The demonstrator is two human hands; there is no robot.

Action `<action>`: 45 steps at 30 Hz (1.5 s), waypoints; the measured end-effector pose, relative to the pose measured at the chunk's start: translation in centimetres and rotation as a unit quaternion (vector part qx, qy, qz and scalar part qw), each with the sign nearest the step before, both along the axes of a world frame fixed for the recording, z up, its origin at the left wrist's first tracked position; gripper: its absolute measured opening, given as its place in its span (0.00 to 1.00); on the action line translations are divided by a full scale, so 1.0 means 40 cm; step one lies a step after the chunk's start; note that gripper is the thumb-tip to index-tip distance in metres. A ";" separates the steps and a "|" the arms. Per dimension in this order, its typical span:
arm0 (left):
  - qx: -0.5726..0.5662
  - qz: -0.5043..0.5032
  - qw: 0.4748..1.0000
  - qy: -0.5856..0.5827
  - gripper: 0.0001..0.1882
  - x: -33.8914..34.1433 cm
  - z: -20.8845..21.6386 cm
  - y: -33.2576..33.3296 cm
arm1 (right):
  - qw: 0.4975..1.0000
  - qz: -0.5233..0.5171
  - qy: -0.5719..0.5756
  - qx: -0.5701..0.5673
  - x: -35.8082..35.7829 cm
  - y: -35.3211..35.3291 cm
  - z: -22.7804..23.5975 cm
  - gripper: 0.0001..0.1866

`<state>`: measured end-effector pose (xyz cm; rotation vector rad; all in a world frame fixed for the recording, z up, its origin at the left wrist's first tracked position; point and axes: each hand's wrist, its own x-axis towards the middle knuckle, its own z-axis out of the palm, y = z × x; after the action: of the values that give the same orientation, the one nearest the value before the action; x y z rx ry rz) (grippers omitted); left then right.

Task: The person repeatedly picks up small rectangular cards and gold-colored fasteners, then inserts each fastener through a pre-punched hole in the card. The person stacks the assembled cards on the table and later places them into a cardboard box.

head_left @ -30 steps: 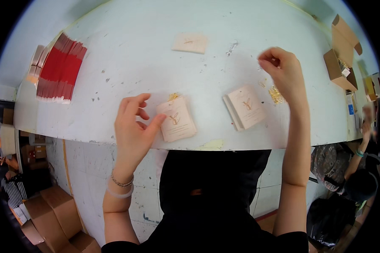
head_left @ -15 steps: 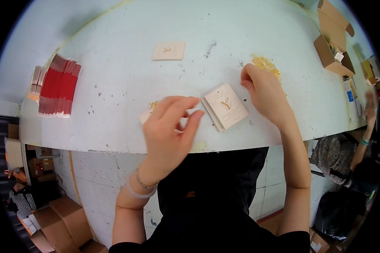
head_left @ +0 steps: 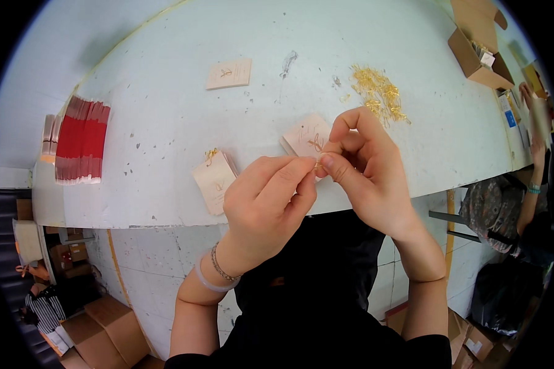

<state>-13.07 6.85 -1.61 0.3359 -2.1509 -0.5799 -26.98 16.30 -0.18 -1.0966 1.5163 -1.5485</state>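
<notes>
Above the table's near edge, my left hand (head_left: 269, 200) and my right hand (head_left: 370, 175) meet fingertip to fingertip. Pinched between both is a small gold wire pin (head_left: 317, 166), which looks like a safety pin. Just behind my fingers lies a stack of cream tags (head_left: 303, 132) with gold print, partly covered by my hands. Left of my left hand rests another cream tag pile (head_left: 215, 183), gold pins showing at its top end. Beyond my right hand is a loose heap of gold safety pins (head_left: 377, 92).
Farther back lies another cream tag stack (head_left: 229, 74). Red and clear plastic sleeves (head_left: 83, 141) are stacked at the left of the white table (head_left: 166, 80). An open cardboard box (head_left: 480, 58) stands at the far right, near another person's arm (head_left: 537, 141).
My right hand has come from the gold heap toward the middle, and my left hand has moved right to meet it. A gold pin now shows between their fingertips.
</notes>
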 end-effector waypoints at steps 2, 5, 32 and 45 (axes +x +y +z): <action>-0.026 0.017 1.000 0.006 0.10 -0.004 -0.005 0.004 | 1.000 -0.023 0.001 -0.014 0.016 -0.004 0.000 0.10; -0.067 0.028 0.997 0.008 0.11 -0.006 -0.006 0.002 | 1.000 -0.024 0.006 -0.016 0.015 -0.008 -0.004 0.09; -0.034 0.010 0.999 -0.025 0.11 -0.001 0.012 0.003 | 0.999 -0.038 0.008 0.006 0.007 0.001 -0.031 0.10; 0.010 -0.010 0.999 -0.052 0.13 -0.008 0.018 -0.016 | 0.999 -0.044 0.012 0.028 -0.003 -0.007 -0.033 0.11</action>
<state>-13.40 6.21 -0.90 0.3628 -2.2528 -0.6081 -27.09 16.01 -1.49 -1.0334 1.6339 -1.5455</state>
